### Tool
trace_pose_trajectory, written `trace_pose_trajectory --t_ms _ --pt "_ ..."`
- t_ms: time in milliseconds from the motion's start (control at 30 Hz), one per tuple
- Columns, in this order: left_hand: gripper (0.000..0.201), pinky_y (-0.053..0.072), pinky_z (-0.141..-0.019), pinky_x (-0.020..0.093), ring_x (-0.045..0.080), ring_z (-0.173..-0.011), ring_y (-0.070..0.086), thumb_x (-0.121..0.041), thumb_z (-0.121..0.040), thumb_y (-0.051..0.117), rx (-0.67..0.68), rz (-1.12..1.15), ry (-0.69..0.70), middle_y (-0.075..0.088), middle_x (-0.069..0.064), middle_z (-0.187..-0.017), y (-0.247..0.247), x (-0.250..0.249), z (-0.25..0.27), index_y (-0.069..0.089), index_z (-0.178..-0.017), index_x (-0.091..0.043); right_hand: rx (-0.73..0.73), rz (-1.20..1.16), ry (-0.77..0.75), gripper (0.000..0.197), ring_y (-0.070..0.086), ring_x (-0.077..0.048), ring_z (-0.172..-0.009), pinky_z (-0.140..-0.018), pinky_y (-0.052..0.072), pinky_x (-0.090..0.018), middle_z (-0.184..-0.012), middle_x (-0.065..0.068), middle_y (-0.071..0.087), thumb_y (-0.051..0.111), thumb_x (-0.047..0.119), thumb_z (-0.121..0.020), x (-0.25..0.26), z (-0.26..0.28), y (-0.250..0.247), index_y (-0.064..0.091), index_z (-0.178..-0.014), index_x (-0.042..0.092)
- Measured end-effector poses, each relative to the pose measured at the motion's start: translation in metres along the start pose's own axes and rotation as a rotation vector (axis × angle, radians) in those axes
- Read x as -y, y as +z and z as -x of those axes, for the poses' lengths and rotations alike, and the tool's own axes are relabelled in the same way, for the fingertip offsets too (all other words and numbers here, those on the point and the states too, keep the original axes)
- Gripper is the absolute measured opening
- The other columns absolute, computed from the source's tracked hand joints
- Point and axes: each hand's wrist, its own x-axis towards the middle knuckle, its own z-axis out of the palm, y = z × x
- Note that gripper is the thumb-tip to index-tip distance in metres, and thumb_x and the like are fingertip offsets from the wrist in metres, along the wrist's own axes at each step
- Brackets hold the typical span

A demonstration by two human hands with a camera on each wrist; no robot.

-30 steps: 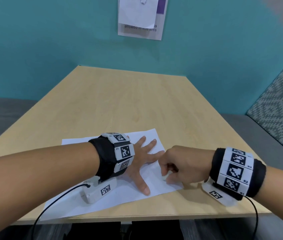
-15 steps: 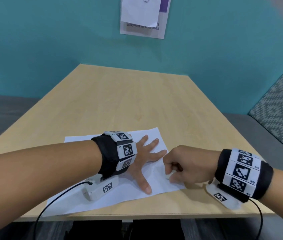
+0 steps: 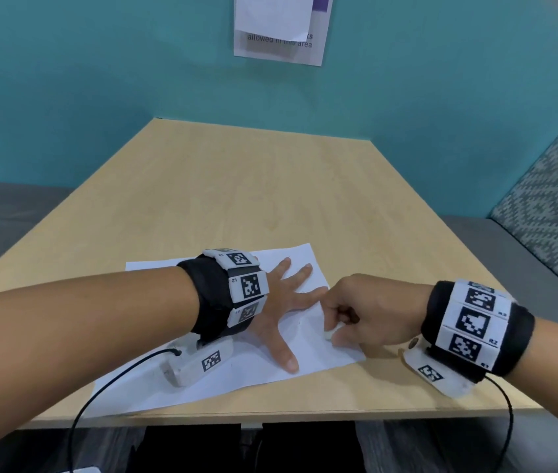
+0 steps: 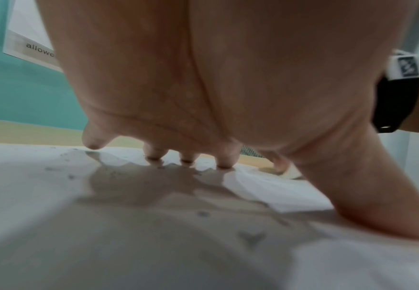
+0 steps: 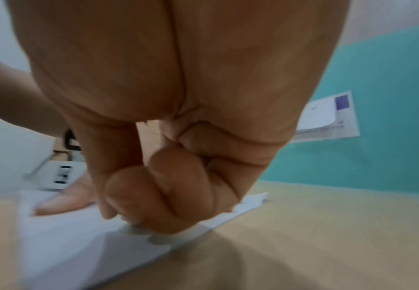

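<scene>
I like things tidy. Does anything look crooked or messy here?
The paper lies crooked on the table, its near corner close to the front edge. Small grey specks seem to dot it near the left hand. Nothing looks torn or spilled.

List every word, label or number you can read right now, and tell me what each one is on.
"allowed in this area": wall notice, its upper lines covered by a white sheet.
"L2": left wristband.
"R3", "R2": right wristband.
Other wristband labels: too small to read.
Square marker patterns on both bands: no words.
Sheet of paper: faint marks only, nothing readable.
Small white thing pinched in the right hand: no print visible.
</scene>
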Motion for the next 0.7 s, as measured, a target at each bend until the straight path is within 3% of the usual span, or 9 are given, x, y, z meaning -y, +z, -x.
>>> trace_pose_trajectory --t_ms 167,300,400,567,700 --pt "0.130 -0.005 -0.111 0.073 0.033 -0.144 -0.033 -0.079 -0.064 0.070 0.010 0.005 0.002 -0.037 -0.004 -0.158 -0.002 0.000 0.001 -0.027 -0.146 -0.051 -0.040 0.006 0.059 0.013 0.044 -0.006 -0.057 -0.057 0.039 -0.016 -0.067 0.006 0.053 0.069 0.026 -0.081 -0.008 -0.003 -0.008 0.067 -0.090 0.017" --pt "0.130 -0.005 -0.111 0.073 0.033 -0.145 -0.032 -0.077 -0.065 0.071 0.011 -0.003 0.010 -0.036 -0.004 -0.158 -0.003 -0.001 0.002 -0.027 -0.146 -0.051 0.021 0.011 0.008 0.014 0.045 -0.006 -0.058 -0.057 0.039 -0.015 -0.069 0.007 0.053 0.067 0.026 -0.082 0.000 -0.002 0.000 0.066 -0.092 0.016" --pt "0.129 -0.005 -0.112 0.072 0.032 -0.145 -0.032 -0.077 -0.066 0.070 0.009 -0.002 0.013 -0.036 -0.005 -0.158 -0.004 -0.002 0.004 -0.026 -0.148 -0.048 -0.036 0.017 0.053 0.014 0.045 -0.008 -0.059 -0.058 0.039 -0.016 -0.069 0.005 0.054 0.069 0.026 -0.082 -0.009 -0.004 -0.008 0.067 -0.091 0.016" --pt "0.128 -0.007 -0.108 0.075 0.032 -0.145 -0.032 -0.079 -0.063 0.071 0.003 0.020 0.035 -0.036 -0.005 -0.158 -0.003 0.002 0.003 -0.029 -0.141 -0.058 0.014 0.015 0.003 0.013 0.045 -0.005 -0.058 -0.056 0.039 -0.013 -0.069 0.007 0.053 0.067 0.025 -0.083 -0.002 -0.004 0.000 0.066 -0.092 0.016" --pt "0.128 -0.006 -0.111 0.072 0.031 -0.146 -0.031 -0.079 -0.065 0.068 0.018 -0.018 0.015 -0.035 -0.005 -0.158 -0.005 0.000 0.004 -0.024 -0.148 -0.048 -0.060 0.068 0.114 0.012 0.051 -0.011 -0.066 -0.061 0.042 -0.020 -0.074 0.007 0.059 0.066 0.030 -0.084 -0.016 -0.004 -0.010 0.065 -0.090 0.019"
